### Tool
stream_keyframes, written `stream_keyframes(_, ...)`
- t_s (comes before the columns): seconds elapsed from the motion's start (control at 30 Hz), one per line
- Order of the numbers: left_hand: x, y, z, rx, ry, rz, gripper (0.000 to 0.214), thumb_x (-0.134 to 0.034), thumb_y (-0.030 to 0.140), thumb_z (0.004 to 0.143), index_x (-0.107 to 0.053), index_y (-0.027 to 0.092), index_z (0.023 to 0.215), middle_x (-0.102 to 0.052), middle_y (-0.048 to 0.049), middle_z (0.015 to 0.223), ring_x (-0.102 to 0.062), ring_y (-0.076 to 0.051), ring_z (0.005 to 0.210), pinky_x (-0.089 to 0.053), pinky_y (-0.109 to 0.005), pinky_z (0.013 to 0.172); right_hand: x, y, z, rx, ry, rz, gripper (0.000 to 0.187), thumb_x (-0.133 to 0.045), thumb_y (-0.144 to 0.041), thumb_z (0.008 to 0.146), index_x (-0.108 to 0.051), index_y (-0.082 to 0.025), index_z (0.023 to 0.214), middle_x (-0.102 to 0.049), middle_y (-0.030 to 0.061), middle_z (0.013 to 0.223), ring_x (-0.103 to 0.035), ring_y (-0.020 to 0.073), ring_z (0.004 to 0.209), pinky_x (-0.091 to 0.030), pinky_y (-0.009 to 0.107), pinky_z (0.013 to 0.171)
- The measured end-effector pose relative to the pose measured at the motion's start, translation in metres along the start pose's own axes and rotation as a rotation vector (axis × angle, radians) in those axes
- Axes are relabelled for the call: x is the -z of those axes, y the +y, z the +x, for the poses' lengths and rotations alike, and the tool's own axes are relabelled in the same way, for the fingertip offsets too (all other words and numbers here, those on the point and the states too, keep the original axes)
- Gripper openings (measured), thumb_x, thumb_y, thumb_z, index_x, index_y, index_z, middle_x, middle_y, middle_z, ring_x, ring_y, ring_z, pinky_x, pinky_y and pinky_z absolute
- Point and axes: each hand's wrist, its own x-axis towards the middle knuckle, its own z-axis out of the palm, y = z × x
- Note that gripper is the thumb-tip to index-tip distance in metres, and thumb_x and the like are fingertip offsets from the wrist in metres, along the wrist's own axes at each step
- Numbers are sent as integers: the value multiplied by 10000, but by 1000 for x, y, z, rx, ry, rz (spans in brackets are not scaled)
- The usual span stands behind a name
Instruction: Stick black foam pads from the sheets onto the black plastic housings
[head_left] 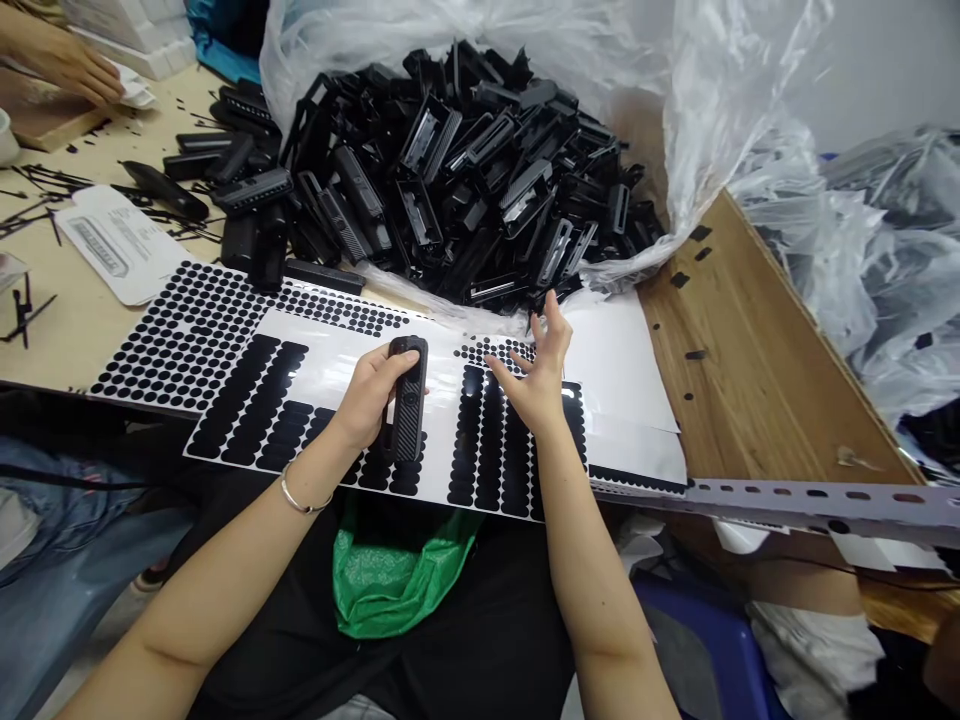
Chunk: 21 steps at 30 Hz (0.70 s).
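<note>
My left hand [369, 393] is closed around a long black plastic casing [406, 400], held upright over a white sheet of black round stickers [487, 440]. A silver bangle sits on that wrist. My right hand [536, 368] hovers just right of the casing, fingers spread and open, its fingertips over the sticker rows. Whether a sticker clings to a fingertip is too small to tell. Behind both hands lies a big heap of black plastic casings [465, 170] spilling from a clear plastic bag [675, 90].
A second sticker sheet [187, 330] lies to the left, beside a printed paper [112, 245] and loose black parts [225, 160]. Another person's hand [67, 60] rests at the far left. A perforated metal rail [787, 500] edges the wooden table [750, 360]. A green bag [390, 570] lies on my lap.
</note>
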Motion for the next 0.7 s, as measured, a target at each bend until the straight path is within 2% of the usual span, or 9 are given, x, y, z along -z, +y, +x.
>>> stream_keyframes(0.07,1,0,0,-10,-4,-11,313,-756,407,620,-556,187,717,-573,44,566,-597,-124,507,-457,-195,380,1,-6,0,-48,-65,208,869,-726,-467,830,-158,-429,1487,-333,94,1524,-422,343,1443,-562,550,1018)
stream_keyframes(0.17,4,-1,1,-33,2,-45,279,-752,393,640,-590,178,715,-600,31,589,-617,-135,530,-468,-204,401,8,-14,0,-182,-275,522,755,-753,-434,818,-227,-429,1360,-540,39,1325,-652,281,1222,-619,486,950)
stream_keyframes(0.27,7,-2,4,-63,23,-127,246,-740,371,643,-596,176,688,-628,17,632,-664,-156,612,-503,-214,467,11,-17,-3,-349,-442,679,674,-789,-423,793,-285,-378,1238,-626,-7,1140,-744,234,1009,-659,431,850)
stream_keyframes(0.37,12,-3,6,-38,14,-130,226,-730,353,643,-590,177,661,-621,19,638,-661,-155,625,-520,-231,527,3,-13,-7,-472,-449,664,680,-844,-377,740,-310,-334,1159,-638,-40,1009,-757,199,875,-669,387,771)
stream_keyframes(0.53,24,6,9,25,-120,175,229,-715,350,639,-580,169,600,-572,19,567,-544,-121,517,-411,-222,464,-24,-7,-15,-534,-448,625,685,-855,-346,696,-312,-312,1111,-611,-84,888,-737,162,730,-657,338,661)
stream_keyframes(0.63,29,17,7,134,-324,328,237,-678,356,644,-555,172,559,-499,35,515,-434,-92,465,-333,-216,440,-37,-10,-19,-515,-452,545,685,-831,-346,674,-296,-303,1099,-594,-90,855,-730,166,673,-619,298,579)
stream_keyframes(0.7,30,21,6,190,-501,463,261,-665,368,668,-539,177,543,-458,43,496,-383,-86,458,-301,-220,442,-44,-14,-21,-467,-413,394,627,-786,-316,693,-303,-291,1092,-591,-89,827,-700,154,605,-565,266,517)
